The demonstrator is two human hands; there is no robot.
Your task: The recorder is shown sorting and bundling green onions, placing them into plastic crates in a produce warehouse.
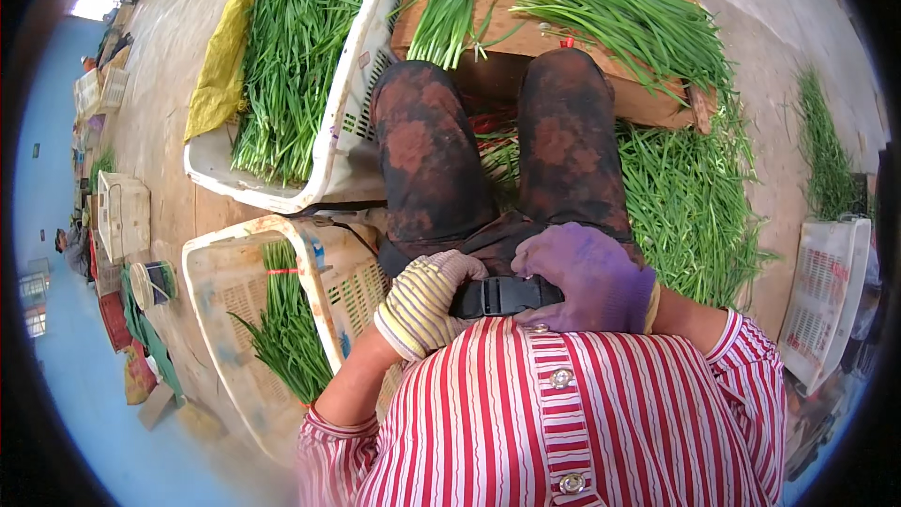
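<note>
Both gloved hands are at my waist, one at each end of a black plastic side-release buckle (501, 296) on a dark waist belt. My left hand (426, 299), in a yellow-and-grey striped knit glove, grips the belt at the buckle's left end. On the other end is my right hand (588, 278), in a purple coated glove, its fingers curled around the belt. The buckle's two halves appear joined. Beyond my knees, a wooden board (486, 14) bears a small bunch of green garlic chives (447, 10) and a larger bunch (626, 21).
A white plastic crate (331, 148) full of chives and a yellow woven sack (222, 63) stands at left. Nearer me, another crate (303, 253) holds a tied bunch (285, 317). Loose chives (690, 211) cover the floor at right, before a further crate (823, 296).
</note>
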